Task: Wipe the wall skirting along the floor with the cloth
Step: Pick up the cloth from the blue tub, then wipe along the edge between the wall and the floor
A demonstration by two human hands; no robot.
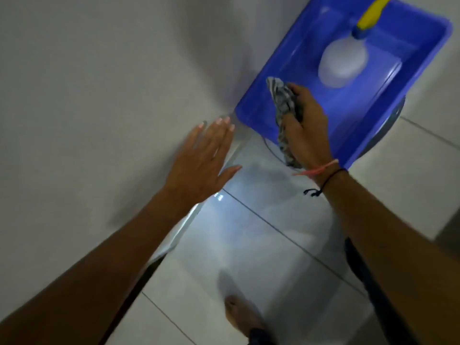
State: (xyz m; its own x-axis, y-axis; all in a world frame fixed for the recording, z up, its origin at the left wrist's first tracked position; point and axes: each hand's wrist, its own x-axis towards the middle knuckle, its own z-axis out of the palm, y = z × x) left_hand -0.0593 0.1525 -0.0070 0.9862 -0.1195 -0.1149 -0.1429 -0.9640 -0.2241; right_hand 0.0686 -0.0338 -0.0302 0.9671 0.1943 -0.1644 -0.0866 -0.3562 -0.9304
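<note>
Hands: right [305, 125] gripping half-hidden cloth [283, 100] over tub [373, 125], left [204, 155] spread flat, blurred.

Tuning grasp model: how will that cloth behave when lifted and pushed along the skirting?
Likely floppy: the cloth bunches in the right hand and its loose end hangs limp below the fist. Probably light, since one hand holds it easily. Pushed along the skirting, it would likely crumple rather than slide flat.
</note>
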